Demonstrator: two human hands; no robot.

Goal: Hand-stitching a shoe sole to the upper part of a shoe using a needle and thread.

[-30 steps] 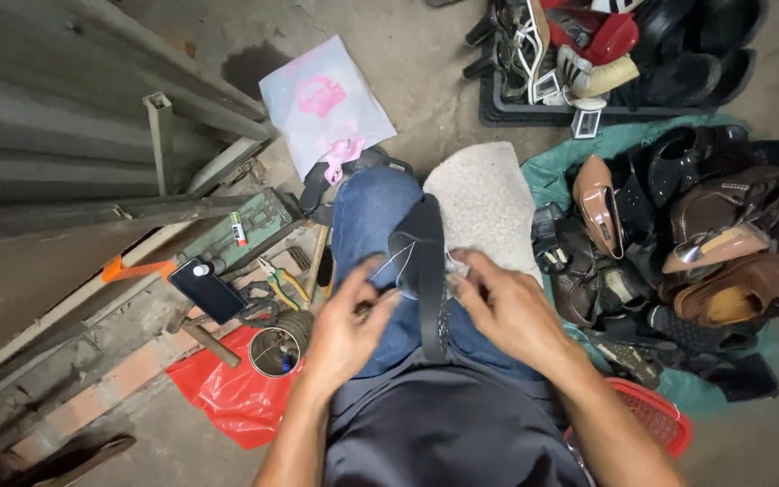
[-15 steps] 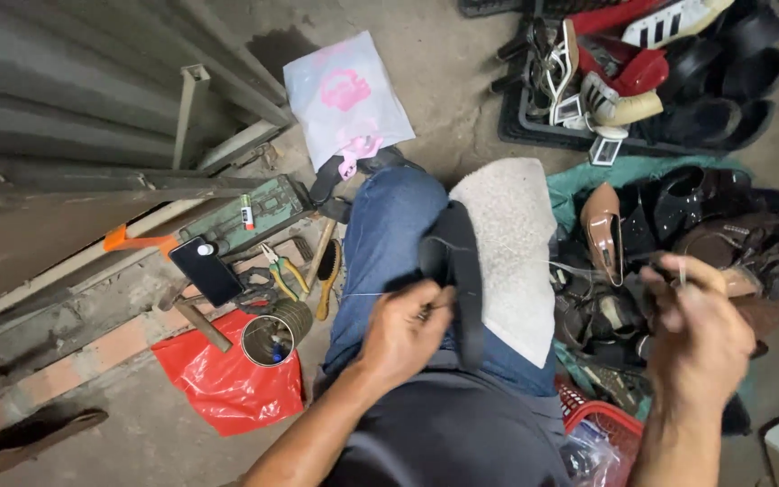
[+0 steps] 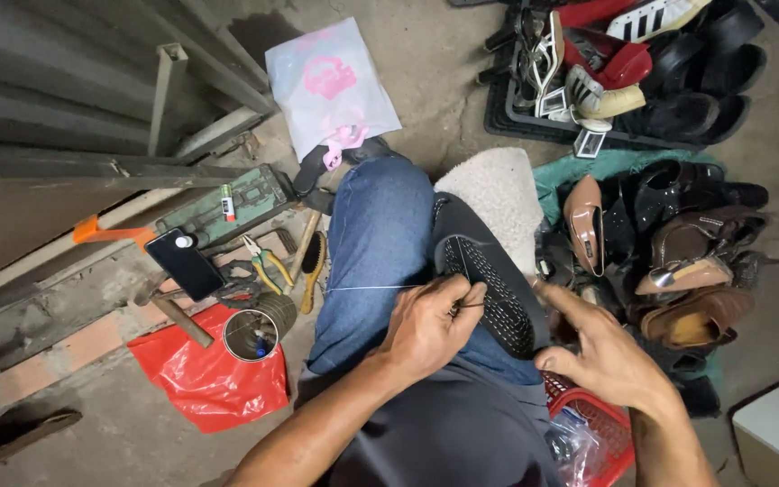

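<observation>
You were mid-stitch on the black shoe sole [image 3: 489, 284], which lay tread-up across your lap at the centre of the frame, resting on the denim knee and against the cream fleece pad [image 3: 498, 194]. Your left hand [image 3: 426, 329] was closed in a pinch at the sole's near edge, seemingly on a needle or awl, though the tool itself was too small to make out; a pale thread [image 3: 362, 289] ran taut from those fingers out toward the left of the frame. Your right hand [image 3: 606, 356] was mostly open, fingers spread, thumb and fingertips touching the lower right edge of the sole to steady it.

By my reading you had just drawn a stitch tight. The next move would call for a firm hold on the sole with the right hand while the left found the next hole along the edge, keeping the thread from slackening.

Half a second before, your right hand was raised high at the right of the frame, over the heap of brown and black shoes [image 3: 678, 243], closed as if pulling thread away from the work. By this moment it had come back down to the sole and opened, and the left hand had stayed pinched at the same spot on the edge.
</observation>
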